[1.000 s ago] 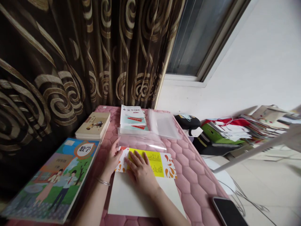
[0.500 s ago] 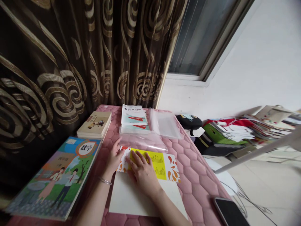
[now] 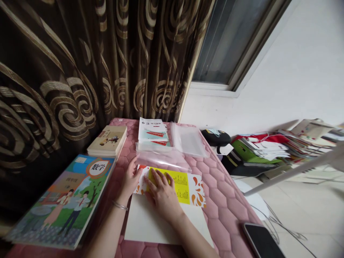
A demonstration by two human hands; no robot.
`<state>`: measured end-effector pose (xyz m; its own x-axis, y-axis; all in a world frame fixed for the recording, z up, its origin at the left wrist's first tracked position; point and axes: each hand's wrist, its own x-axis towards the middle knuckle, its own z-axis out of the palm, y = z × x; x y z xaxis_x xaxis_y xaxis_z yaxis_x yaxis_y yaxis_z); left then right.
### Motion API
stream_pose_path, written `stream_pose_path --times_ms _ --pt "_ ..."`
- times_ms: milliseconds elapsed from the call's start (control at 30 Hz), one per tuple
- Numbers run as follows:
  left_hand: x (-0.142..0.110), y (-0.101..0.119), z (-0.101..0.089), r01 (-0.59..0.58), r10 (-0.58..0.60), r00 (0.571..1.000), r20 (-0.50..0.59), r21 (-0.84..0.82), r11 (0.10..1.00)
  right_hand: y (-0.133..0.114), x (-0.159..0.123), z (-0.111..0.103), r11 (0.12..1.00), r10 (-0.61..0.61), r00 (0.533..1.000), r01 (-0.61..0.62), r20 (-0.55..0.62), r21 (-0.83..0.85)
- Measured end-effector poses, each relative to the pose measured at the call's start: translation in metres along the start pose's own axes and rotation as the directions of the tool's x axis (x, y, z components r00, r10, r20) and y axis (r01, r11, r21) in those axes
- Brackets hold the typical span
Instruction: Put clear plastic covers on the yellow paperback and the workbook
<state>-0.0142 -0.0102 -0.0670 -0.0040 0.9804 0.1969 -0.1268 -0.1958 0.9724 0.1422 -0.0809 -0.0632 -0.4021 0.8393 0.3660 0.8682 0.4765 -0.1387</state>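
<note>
A book [image 3: 150,225] lies in front of me with its cream side up. Across its far end runs a flap [image 3: 185,186], yellow in the middle with orange drops on white. My right hand [image 3: 163,195] rests flat on this flap, fingers somewhat spread. At the flap's left end, my left hand [image 3: 132,179] grips the book's edge, thumb on top and fingers at the side. A clear plastic book cover [image 3: 163,160] extends beyond the far edge, close to the left fingertips. Whether those fingers also hold the plastic I cannot tell.
On the pink quilted surface [image 3: 217,200], a maths textbook [image 3: 64,204] and a stack of tan books [image 3: 107,141] lie left. Behind are a white booklet [image 3: 152,129] and clear plastic covers [image 3: 189,139]. A phone [image 3: 262,240] lies near right; a grey pole [image 3: 290,172] slants beyond.
Both hands stay in nearly the same places on the book and flap. The view has shifted very slightly; nothing else has visibly moved.
</note>
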Motion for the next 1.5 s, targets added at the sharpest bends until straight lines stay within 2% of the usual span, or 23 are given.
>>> stream_pose_path --times_ms 333,533,667,767,867,933,967,1033,1100,1167,1233,1367,1500 --pt "0.0 0.002 0.001 -0.007 0.007 0.999 -0.04 0.009 1.0 0.003 0.002 0.0 1.0 0.004 1.0 -0.004 -0.005 0.018" --pt "0.001 -0.001 0.0 -0.013 0.013 0.999 -0.048 0.01 1.0 0.004 0.005 -0.005 0.998 -0.002 0.996 0.008 -0.094 0.064" --pt "0.003 -0.007 -0.003 -0.003 0.002 0.999 -0.039 -0.009 1.0 0.021 0.008 -0.021 0.991 0.111 0.984 -0.099 -0.138 0.09" --pt "0.004 -0.009 -0.004 0.009 -0.01 0.999 -0.04 -0.016 1.0 0.051 0.005 -0.032 0.963 0.268 0.949 -0.262 -0.169 0.055" --pt "0.004 -0.008 -0.004 0.045 -0.046 0.998 -0.041 -0.035 0.998 0.09 -0.003 -0.036 0.876 0.481 0.858 -0.462 -0.183 0.137" --pt "0.004 -0.008 -0.004 0.061 -0.062 0.997 -0.043 -0.031 0.998 0.112 -0.009 -0.035 0.772 0.603 0.789 -0.541 -0.115 0.335" --pt "0.004 -0.008 -0.004 0.061 -0.063 0.997 -0.047 -0.028 0.998 0.12 -0.011 -0.034 0.682 0.653 0.756 -0.565 -0.039 0.465" --pt "0.004 -0.009 -0.004 0.055 -0.057 0.997 -0.049 -0.033 0.998 0.13 -0.015 -0.03 0.422 0.691 0.703 -0.579 0.166 0.698" --pt "0.005 -0.011 -0.005 0.05 -0.052 0.998 -0.045 -0.042 0.998 0.134 -0.016 -0.026 0.145 0.667 0.666 -0.555 0.334 0.819" --pt "0.005 -0.011 -0.005 0.05 -0.051 0.998 -0.037 -0.032 0.998 0.134 -0.015 -0.023 -0.03 0.645 0.651 -0.501 0.4 0.865" --pt "0.005 -0.011 -0.005 0.046 -0.047 0.998 -0.042 -0.014 0.999 0.134 -0.013 -0.022 -0.075 0.672 0.637 -0.448 0.377 0.891" --pt "0.005 -0.008 -0.004 0.045 -0.045 0.997 -0.06 0.01 0.999 0.136 -0.011 -0.021 0.018 0.743 0.621 -0.391 0.25 0.92" --pt "0.005 -0.008 -0.004 0.036 -0.034 0.996 -0.08 0.032 0.999 0.138 -0.009 -0.02 0.062 0.764 0.626 -0.308 0.153 0.949"
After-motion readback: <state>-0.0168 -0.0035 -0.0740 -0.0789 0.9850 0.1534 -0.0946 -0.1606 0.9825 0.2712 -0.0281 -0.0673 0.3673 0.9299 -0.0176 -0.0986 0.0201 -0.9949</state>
